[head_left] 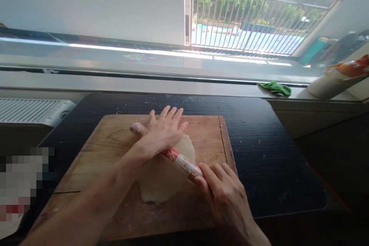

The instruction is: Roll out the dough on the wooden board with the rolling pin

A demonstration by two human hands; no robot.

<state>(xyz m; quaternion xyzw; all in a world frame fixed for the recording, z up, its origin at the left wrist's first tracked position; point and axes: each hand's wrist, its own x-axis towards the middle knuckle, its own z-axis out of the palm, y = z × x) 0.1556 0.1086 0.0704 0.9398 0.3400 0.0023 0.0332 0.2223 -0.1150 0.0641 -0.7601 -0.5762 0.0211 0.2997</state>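
Observation:
A rolling pin [184, 164], partly wrapped in a red and white label, lies slantwise across a thin flat sheet of dough [161, 184]. The dough has an uneven edge and rests on a wooden cutting board [206, 134]. My left hand [165, 130] presses flat on the pin's upper part, fingers stretched out and apart. At the lower end, my right hand [226, 188] has its fingers curled around the pin. The left forearm hides part of the board and the dough's left side.
The board sits on a black table [265, 153] dusted with flour specks. On the windowsill behind lie a green cloth [275, 88] and a whitish container [324, 82] with something orange on top. A white radiator [31, 109] stands at the left.

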